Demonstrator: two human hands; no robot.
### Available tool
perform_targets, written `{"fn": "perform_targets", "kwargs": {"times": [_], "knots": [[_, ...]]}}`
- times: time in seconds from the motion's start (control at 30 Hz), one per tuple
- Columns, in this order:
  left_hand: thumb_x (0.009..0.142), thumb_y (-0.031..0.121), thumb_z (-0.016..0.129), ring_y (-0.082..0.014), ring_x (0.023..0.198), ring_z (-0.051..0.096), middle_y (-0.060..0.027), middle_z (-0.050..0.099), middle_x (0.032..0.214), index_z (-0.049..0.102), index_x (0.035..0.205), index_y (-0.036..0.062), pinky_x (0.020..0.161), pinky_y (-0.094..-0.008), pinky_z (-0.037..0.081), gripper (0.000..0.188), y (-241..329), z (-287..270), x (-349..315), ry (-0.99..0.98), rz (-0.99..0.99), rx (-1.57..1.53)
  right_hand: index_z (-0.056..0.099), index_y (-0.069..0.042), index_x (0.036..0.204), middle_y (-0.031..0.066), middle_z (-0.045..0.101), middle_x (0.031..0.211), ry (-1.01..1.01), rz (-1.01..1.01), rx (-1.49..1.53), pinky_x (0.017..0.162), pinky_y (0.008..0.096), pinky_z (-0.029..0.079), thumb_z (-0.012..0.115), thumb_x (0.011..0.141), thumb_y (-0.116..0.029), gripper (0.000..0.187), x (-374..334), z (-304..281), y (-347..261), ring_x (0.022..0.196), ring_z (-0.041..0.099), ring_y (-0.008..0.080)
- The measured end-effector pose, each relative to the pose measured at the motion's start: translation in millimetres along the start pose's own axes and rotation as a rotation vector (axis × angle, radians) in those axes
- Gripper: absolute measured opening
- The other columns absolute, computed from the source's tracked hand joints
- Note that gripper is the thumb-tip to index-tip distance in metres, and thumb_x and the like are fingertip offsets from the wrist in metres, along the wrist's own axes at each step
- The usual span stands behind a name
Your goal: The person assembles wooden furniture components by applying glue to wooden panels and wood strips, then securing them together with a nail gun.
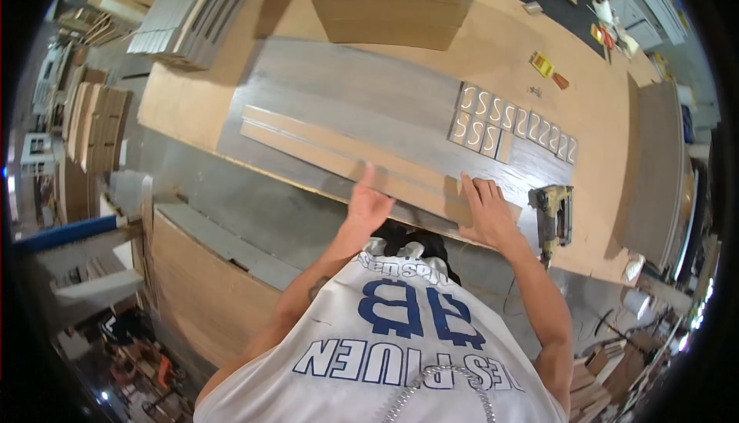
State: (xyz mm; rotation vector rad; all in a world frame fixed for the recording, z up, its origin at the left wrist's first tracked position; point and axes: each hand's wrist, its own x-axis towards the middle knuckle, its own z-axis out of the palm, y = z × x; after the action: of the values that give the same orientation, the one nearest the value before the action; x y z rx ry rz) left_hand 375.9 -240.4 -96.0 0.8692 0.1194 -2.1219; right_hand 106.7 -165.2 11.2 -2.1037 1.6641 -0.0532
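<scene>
A long, narrow tan board [308,146] with a pale lengthwise stripe lies near the front edge of a larger grey-brown panel [323,69]. My left hand [371,201] is at the board's near edge, thumb stretched over it and the other fingers partly hidden. My right hand [491,211] lies on the board's right part, fingers extended. Several small dark blocks [531,127], most with a white S-shaped bead on top, sit in rows on the panel. To the right of my right hand stands a nail gun [553,219].
An open cardboard box [392,15] of wood pieces stands at the far side of the wooden worktable [173,107]. Stacked boards [196,15] occupy its far left. A yellow packet [542,64] lies far right. More panels [662,184] lean beyond the right edge.
</scene>
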Motion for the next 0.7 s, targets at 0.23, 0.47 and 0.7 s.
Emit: {"fn": "perform_targets", "kwargs": {"times": [0.23,0.47,0.7], "knots": [[0.099,0.022,0.064,-0.0282,0.125,0.057,-0.0125,0.061,0.129,0.055,0.133,0.0028,0.109,-0.0467,0.044,0.04,107.2,114.1,-35.0,-0.502,0.326,0.248,0.032,0.004,0.151,0.0264,0.047,0.136,0.449,0.12,0.034,0.103,0.0499,0.045,0.089,0.067,-0.024,0.106,0.2,1.4,-96.4,0.119,0.05,0.044],[0.083,0.031,0.08,-0.0227,0.102,0.068,-0.0148,0.074,0.103,0.066,0.118,-0.0038,0.091,-0.0347,0.052,0.052,190.3,290.3,-74.3,-0.729,0.125,1.557,0.023,0.0,0.154,0.021,0.043,0.149,1.065,-0.039,1.256,0.115,0.0458,0.038,0.079,0.086,-0.04,0.097,48.6,-90.1,-117.4,0.132,0.049,0.0344],[0.079,0.049,0.084,-0.0207,0.092,0.063,-0.0119,0.072,0.096,0.072,0.107,-0.0047,0.083,-0.0323,0.048,0.062,185.1,177.6,60.9,-0.759,-0.771,2.577,0.058,-0.008,0.132,0.0051,0.065,0.121,1.594,0.336,1.732,0.103,0.0381,0.048,0.073,0.094,-0.032,0.047,-9.5,-10.4,-24.2,0.115,0.061,0.0198]]}}
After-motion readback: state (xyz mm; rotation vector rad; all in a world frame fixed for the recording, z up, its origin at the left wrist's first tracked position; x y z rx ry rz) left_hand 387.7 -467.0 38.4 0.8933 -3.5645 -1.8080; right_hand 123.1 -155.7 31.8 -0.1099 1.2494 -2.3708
